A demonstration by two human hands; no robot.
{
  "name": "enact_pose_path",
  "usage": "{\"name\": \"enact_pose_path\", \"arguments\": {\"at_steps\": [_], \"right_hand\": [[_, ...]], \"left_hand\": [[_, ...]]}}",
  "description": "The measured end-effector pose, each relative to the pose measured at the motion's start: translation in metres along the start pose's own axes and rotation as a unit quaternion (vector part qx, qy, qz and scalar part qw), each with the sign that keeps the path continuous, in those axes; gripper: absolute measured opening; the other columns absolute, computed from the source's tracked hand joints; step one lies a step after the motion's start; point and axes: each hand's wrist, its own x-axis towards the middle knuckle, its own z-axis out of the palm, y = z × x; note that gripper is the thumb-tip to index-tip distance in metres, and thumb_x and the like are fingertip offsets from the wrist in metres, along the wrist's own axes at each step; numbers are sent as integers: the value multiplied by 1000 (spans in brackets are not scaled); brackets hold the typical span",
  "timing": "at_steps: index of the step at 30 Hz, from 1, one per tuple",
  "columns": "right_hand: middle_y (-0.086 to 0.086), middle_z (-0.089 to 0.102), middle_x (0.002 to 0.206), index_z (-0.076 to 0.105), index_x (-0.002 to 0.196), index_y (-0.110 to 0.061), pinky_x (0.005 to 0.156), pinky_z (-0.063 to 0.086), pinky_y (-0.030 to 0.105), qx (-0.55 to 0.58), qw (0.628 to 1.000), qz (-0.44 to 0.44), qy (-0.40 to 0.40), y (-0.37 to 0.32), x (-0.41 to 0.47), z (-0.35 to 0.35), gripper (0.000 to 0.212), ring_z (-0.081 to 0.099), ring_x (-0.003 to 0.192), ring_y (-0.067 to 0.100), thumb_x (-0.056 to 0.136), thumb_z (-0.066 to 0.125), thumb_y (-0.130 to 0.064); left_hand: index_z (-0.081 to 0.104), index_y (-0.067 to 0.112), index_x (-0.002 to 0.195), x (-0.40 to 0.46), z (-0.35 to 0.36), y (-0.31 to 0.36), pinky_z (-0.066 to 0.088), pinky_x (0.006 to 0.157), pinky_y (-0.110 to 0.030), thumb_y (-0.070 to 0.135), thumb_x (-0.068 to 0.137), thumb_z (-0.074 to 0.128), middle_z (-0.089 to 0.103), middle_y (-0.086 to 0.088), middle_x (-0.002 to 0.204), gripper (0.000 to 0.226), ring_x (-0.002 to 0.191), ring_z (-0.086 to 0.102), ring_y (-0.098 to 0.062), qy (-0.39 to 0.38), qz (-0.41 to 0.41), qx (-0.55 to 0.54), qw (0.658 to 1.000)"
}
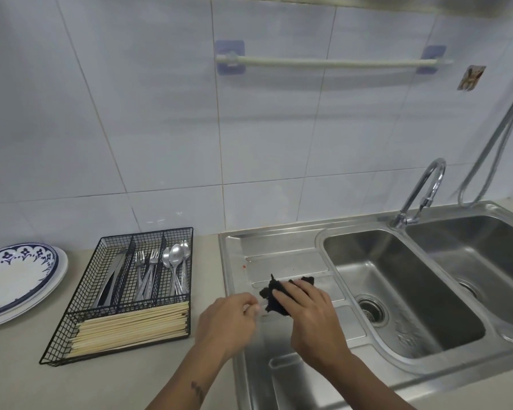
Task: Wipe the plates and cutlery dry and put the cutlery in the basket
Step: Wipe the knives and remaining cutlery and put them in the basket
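My forearms come in from the bottom edge, both over the steel drainboard [282, 255] of the sink. My left hand [230, 319] is curled, fingertips pinching something thin and pale that pokes toward the right; it is blurred and I cannot tell what it is. My right hand [307, 313] is just beside it, fingers wrapped over a black cloth [274, 294] bunched against the ribbed steel, with its ragged edge sticking out to the left.

Left of my hands, on the beige worktop [21, 374], sits the black wire basket [125, 294], its long axis running away from me. The nearest compartment lies crosswise and is packed with pale chopsticks [131, 327] lying left to right. Behind it are three lengthwise slots: knives [111, 279] in the left one, forks [144, 276] in the middle with tines pointing to the wall, spoons [176, 270] in the right with bowls to the wall and handles toward me.

Further left, at the frame edge, the plates [15, 279] are stacked flat on the worktop, the top one white with a blue patterned rim.

To the right of the drainboard are two steel basins [412, 291], a drain showing in the nearer one. A curved tap [421, 190] rises behind them, a metal hose [498, 134] running up beside it. The back wall is pale tile carrying a white rail [332, 63] on two blue pads.
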Motion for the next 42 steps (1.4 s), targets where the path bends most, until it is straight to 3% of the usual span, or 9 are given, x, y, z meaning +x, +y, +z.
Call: {"name": "enact_pose_path", "arguments": {"at_steps": [3, 7, 11, 15, 21, 24, 28, 34, 42], "right_hand": [[-3, 63, 129, 66, 122, -23, 94, 48, 39, -8, 999, -39, 1, 5, -4, 5, 62, 55, 122, 23, 66, 53, -2], [-3, 64, 128, 67, 122, -24, 94, 48, 39, 1, 1000, 22, -22, 17, -10, 2, 71, 56, 121, 24, 56, 71, 4], [-5, 62, 131, 65, 124, -24, 97, 46, 38, -4, 999, -43, -26, 6, -6, 2, 62, 53, 124, 22, 66, 63, -2], [-4, 63, 128, 67, 122, -23, 92, 50, 40, -6, 1000, 3, -4, 17, -3, 0, 56, 56, 120, 23, 75, 38, -10], [-2, 64, 127, 67, 121, -21, 92, 50, 41, -18, 998, 51, 31, 22, 2, -10, 65, 56, 118, 25, 62, 53, 1], [-5, 63, 128, 68, 120, -23, 92, 49, 40, -7, 998, 62, 29, 21, 0, -11, 64, 57, 117, 24, 62, 52, 0], [-8, 62, 130, 68, 121, -24, 91, 48, 39, 21, 998, 62, 22, 11, -1, -9, 63, 57, 117, 22, 65, 49, -4], [-4, 62, 129, 65, 125, -21, 94, 50, 42, 58, 996, 64, 20, -20, 1, 1, 58, 57, 118, 23, 69, 52, -11], [-3, 65, 126, 70, 119, -20, 91, 52, 42, 14, 997, 68, 39, -14, -1, 8, 56, 60, 116, 25, 74, 37, -17]], "left_hand": [[66, 38, 99, 1, 2, -3, 40, 66, -28, 38, 99, 50, 64, 12, 83, 16, 77, 59, -10, -22, 11, -18, 1000], [71, 27, 86, 3, 6, -7, 45, 65, -28, 23, 94, 56, 62, 7, 87, 17, 75, 58, -12, -53, 1, -44, 998], [69, 25, 77, 2, 8, -7, 41, 58, -26, 19, 94, 56, 63, 7, 77, 22, 67, 57, -10, -45, 6, -106, 993], [67, 26, 81, 0, 15, -9, 36, 56, -23, 25, 100, 51, 58, 9, 72, 25, 62, 51, -6, -30, 13, -102, 994], [65, 22, 79, -4, 29, -20, 34, 52, -19, 20, 99, 54, 53, 9, 61, 23, 54, 45, -4, -52, -16, -202, 978], [61, 16, 74, -2, 29, -25, 44, 61, -28, 21, 98, 59, 58, 3, 60, 25, 56, 52, -11, -43, -46, -254, 965], [65, 10, 92, 0, 23, -17, 56, 62, -31, 9, 98, 57, 74, -9, 79, 10, 70, 74, -22, -17, -119, -405, 906], [66, 1, 93, 14, 14, -6, 57, 71, -37, 1, 93, 61, 75, -19, 82, 5, 80, 75, -31, 22, -201, -558, 805], [62, 5, 99, 19, 4, -3, 53, 64, -30, 1, 97, 53, 70, -17, 80, 11, 71, 68, -24, 18, -207, -638, 742]]}}
